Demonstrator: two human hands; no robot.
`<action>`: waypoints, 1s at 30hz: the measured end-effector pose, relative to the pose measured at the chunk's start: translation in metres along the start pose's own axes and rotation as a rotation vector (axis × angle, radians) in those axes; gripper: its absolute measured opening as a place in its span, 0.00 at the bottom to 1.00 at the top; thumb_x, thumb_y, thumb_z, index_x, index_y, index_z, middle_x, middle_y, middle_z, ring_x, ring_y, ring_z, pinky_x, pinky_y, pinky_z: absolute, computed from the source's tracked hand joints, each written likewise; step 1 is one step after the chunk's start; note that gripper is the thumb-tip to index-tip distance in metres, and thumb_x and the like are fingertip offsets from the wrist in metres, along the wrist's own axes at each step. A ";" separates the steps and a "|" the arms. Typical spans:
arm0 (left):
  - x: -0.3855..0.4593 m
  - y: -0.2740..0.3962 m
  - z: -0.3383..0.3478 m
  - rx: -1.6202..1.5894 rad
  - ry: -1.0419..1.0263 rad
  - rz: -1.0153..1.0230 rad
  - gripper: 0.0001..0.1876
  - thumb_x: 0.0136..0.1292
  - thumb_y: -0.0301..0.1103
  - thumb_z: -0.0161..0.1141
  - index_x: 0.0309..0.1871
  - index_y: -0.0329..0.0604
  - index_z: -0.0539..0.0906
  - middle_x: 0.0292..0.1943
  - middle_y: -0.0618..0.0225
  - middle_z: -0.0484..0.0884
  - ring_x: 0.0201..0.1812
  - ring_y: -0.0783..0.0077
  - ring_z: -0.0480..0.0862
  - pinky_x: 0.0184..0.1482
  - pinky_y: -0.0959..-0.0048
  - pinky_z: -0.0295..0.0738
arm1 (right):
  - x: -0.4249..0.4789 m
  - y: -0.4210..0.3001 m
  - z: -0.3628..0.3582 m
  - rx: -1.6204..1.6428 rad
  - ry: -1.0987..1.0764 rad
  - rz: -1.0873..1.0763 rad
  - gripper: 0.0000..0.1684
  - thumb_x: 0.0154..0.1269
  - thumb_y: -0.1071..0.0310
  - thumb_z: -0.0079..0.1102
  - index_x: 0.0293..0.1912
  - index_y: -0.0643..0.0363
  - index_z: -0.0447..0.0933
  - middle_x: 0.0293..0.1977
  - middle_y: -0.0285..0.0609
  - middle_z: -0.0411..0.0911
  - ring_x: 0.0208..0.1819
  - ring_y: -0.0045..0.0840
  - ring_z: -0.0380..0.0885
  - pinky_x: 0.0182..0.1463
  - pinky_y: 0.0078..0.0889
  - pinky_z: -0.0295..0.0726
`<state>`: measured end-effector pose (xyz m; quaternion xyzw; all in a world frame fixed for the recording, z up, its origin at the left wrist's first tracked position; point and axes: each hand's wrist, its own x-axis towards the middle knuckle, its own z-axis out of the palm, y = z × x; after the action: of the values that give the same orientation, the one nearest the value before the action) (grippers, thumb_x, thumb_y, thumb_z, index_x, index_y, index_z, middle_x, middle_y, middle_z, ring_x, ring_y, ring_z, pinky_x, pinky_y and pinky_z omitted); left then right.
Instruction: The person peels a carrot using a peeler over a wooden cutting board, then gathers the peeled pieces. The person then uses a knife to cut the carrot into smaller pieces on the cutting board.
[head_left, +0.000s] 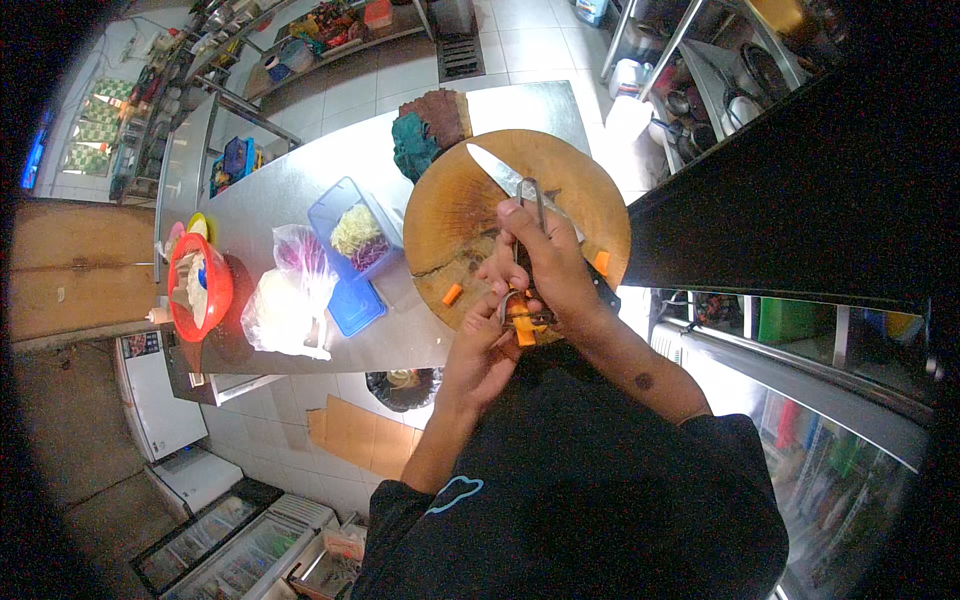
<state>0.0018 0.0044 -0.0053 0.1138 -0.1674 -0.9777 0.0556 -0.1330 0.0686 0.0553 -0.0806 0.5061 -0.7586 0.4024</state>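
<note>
My right hand (559, 262) grips a metal hand tool (531, 193), apparently a peeler, whose looped handle points away from me. Close below it, my left hand (480, 337) holds orange carrot (526, 330) against the tool's curved head; the fingers partly hide this contact. Both hands are over the near part of a round wooden chopping board (457, 202). A kitchen knife (495, 166) lies on the board, its blade pointing away and its black handle partly behind my right forearm. Small carrot pieces rest on the board left (452, 295) and right (601, 262) of my hands.
Left of the board on the steel table (300, 180) stand a blue plastic box (330, 206) of shredded vegetables, its lid (356, 307), a plastic bag (289, 307) and a red basket (225, 296). Folded cloths (420, 139) touch the board's far side. A glass-fronted cooler (810, 450) is at right.
</note>
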 end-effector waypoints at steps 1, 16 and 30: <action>0.000 0.000 0.000 0.006 0.002 0.003 0.20 0.67 0.32 0.65 0.60 0.39 0.78 0.53 0.59 0.85 0.56 0.66 0.84 0.64 0.66 0.76 | 0.000 0.001 -0.001 0.001 -0.009 -0.004 0.21 0.77 0.47 0.49 0.34 0.55 0.67 0.12 0.30 0.64 0.17 0.18 0.72 0.42 0.30 0.82; -0.011 0.013 -0.003 0.342 0.003 -0.003 0.28 0.58 0.27 0.70 0.63 0.35 0.76 0.55 0.58 0.81 0.54 0.64 0.83 0.56 0.64 0.81 | -0.002 0.003 -0.001 -0.012 -0.003 -0.054 0.20 0.77 0.50 0.49 0.33 0.54 0.67 0.13 0.31 0.65 0.17 0.18 0.71 0.41 0.30 0.81; -0.009 0.016 0.010 0.550 0.033 0.057 0.25 0.59 0.21 0.68 0.61 0.37 0.76 0.52 0.55 0.82 0.43 0.67 0.86 0.39 0.71 0.86 | -0.004 0.003 0.001 0.013 0.008 0.005 0.20 0.78 0.51 0.48 0.34 0.55 0.67 0.13 0.31 0.65 0.17 0.19 0.71 0.41 0.29 0.79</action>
<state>0.0092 -0.0061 0.0107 0.1358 -0.4288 -0.8916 0.0527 -0.1284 0.0702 0.0549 -0.0736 0.5031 -0.7610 0.4029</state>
